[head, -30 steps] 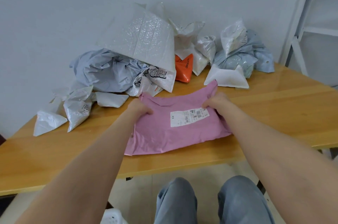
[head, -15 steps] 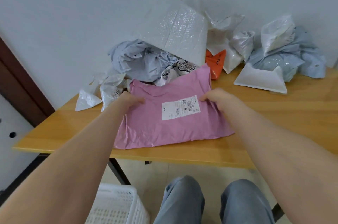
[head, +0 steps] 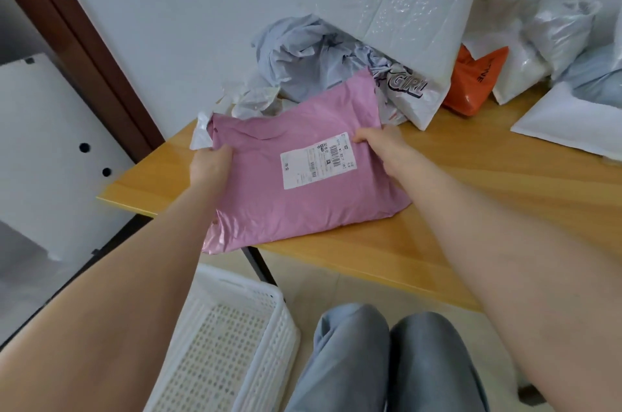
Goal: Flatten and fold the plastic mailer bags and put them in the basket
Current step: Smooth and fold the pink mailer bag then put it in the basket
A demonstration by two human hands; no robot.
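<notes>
A folded pink mailer bag [head: 269, 206] with a white shipping label lies at the left end of the wooden table [head: 505, 196], its near left corner hanging past the table's edge. My left hand [head: 210, 166] grips the bag's left edge. My right hand [head: 383, 145] holds its upper right side, beside the label. A white perforated plastic basket [head: 269, 317] stands on the floor below, left of my knees, and shows nothing inside.
Crumpled mailers are piled against the wall: a grey one [head: 303, 58], a large bubble mailer [head: 404, 1], a printed white bag [head: 414, 92], an orange one [head: 471, 81], clear and pale blue bags at right. A flat white mailer [head: 565, 122] lies at right. A brown door frame [head: 77, 31] stands left.
The view has swung left and down, bringing the basket into sight. Both hands have carried the pink bag toward the table's left end, and its corner now overhangs the edge.
</notes>
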